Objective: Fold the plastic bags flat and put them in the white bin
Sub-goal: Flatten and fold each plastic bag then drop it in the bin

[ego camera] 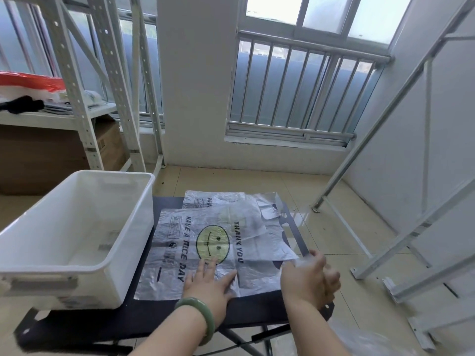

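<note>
Where the bag (205, 242) lies, the white bin (84, 268) adjoins.

— What is the printed bag (205, 242) at the centre made of?
— Thin, translucent plastic film, crinkled and creased, with a faint sheen. The second bag (213, 199) just above it is the same film.
— The bin (147, 214) at left?
— Smooth, hard white plastic, slightly glossy, with half see-through walls.
— The table (257, 309)?
— A dark, matt top.
— The floor (334, 219) at right?
— Pale tiles, polished and reflecting the light.
— The rack (74, 80) in the upper left?
— Perforated metal, painted a satin grey-white. Below it is a cardboard box (38, 155), brown and matt.
— The window bars (295, 86)?
— Bare metal with a dull shine.
— The bangle (205, 314) at lower centre?
— Green, stone-like, smooth and glossy.
</note>
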Motion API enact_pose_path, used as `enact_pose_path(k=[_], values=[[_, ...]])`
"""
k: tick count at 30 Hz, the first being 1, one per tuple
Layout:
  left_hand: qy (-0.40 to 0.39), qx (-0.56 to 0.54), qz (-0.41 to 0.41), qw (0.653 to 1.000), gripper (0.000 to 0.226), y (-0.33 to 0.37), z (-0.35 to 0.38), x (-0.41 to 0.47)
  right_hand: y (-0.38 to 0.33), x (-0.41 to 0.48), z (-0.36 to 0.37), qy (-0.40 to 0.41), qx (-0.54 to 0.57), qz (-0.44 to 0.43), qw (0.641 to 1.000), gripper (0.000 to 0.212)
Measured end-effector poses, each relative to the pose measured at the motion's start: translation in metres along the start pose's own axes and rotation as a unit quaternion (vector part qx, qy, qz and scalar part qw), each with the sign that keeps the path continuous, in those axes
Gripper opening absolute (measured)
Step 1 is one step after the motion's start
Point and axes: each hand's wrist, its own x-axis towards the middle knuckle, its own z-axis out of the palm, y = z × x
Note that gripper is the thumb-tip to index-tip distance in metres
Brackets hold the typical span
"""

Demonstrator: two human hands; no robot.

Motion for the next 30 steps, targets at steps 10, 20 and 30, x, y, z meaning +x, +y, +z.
enact_pose_path(k=[10,20,30], values=[[-0.044,0.028,0.005,0.999,0.058,0.001,0.004,-0.005,-0.004,-0.019,0.043,-0.337,-0.275,-0.421,0.796,0.055],[-0.047,0.029,0.011,0.998,0.057,0.002,0.001,-0.011,0.008,0.027,0.032,-0.192,-0.180,-0.250,0.932,0.053],[-0.066,0.018,0.013,0.998,0.056,0.002,-0.007,-0.011,0.004,0.029,0.032,-0.205,-0.140,-0.270,0.930,0.055]])
